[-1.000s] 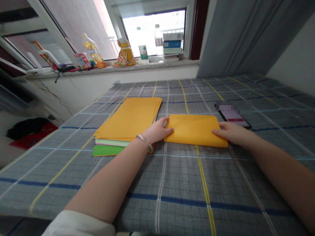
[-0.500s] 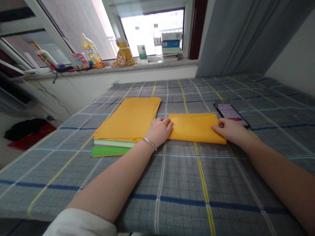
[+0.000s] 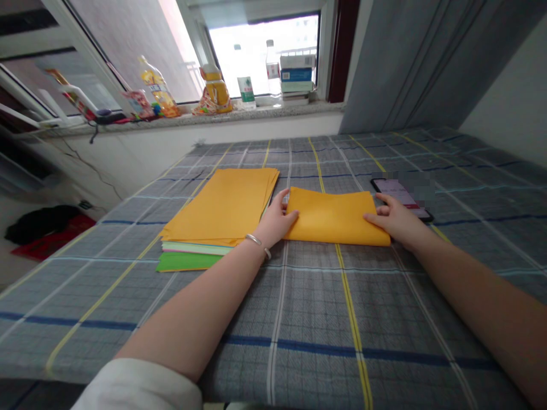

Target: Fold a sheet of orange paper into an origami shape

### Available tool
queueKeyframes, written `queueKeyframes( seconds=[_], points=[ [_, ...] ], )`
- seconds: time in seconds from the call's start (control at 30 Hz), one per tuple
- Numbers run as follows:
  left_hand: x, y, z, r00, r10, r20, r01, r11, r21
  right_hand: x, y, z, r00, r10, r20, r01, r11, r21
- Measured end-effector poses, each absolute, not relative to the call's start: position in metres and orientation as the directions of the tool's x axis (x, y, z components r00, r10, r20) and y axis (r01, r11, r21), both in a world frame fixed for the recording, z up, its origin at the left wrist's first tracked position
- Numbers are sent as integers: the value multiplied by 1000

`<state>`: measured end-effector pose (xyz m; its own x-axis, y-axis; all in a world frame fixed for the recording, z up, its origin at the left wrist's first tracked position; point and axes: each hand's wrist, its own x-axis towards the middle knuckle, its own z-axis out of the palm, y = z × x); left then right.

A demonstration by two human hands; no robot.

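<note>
Folded orange sheet (image 3: pixel 335 217) lying flat on the checked bed cover (image 3: pixel 307 307), mid-scene, just right of the paper stack (image 3: pixel 220 213). Left hand (image 3: pixel 276 219) at the sheet's left edge, thumb on top and fingers curled at the edge, pinching it; bracelet (image 3: pixel 256 242) on that wrist. Right hand (image 3: pixel 393 222) resting on the sheet's right edge, fingers loosely spread and pressing down. Stack of orange sheets with pale green and bright green sheets showing beneath, at its near edge. Phone (image 3: pixel 401 196) just beyond the right hand, screen lit. Bottles (image 3: pixel 216 91) on the far windowsill (image 3: pixel 205 118).
</note>
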<state>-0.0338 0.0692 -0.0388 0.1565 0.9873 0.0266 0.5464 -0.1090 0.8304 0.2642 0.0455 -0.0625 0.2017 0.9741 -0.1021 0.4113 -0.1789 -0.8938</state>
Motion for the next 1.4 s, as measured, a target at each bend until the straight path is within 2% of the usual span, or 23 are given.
queueKeyframes(
  seconds=[0.13, 0.2, 0.27, 0.37, 0.5, 0.67, 0.93, 1.1, 1.4],
  points=[
    [-34, 65, -31, 117, 985, -127, 360, 77, 930, 261, 38, -55, 74, 986, -152, 214, -165, -963],
    [-35, 63, -29, 90, 984, -156, 290, 124, 949, 259, 33, -50, -7, 985, -170, 141, -167, -976],
    [-35, 63, -30, 92, 985, -147, 247, 120, 962, 257, 29, -46, -38, 979, -198, 109, -193, -975],
    [-36, 64, -37, 187, 978, -89, 165, 58, 985, 254, 26, -43, -23, 976, -216, 93, -213, -973],
    [-36, 66, -45, 263, 964, -28, 64, 12, 998, 254, 27, -46, 50, 992, -113, 109, -118, -987],
    [-36, 66, -45, 229, 973, -32, 83, 13, 996, 261, 30, -51, 54, 998, 40, 236, 26, -971],
    [-36, 63, -40, 177, 984, 6, 87, -21, 996, 263, 30, -49, 123, 989, 83, 345, 36, -938],
    [-37, 65, -40, 120, 990, 77, 202, -100, 974, 263, 29, -48, 116, 987, 108, 400, 53, -915],
    [-40, 69, -45, 133, 980, 147, 289, -180, 940, 263, 27, -48, 92, 990, 109, 427, 60, -902]
  ],
)
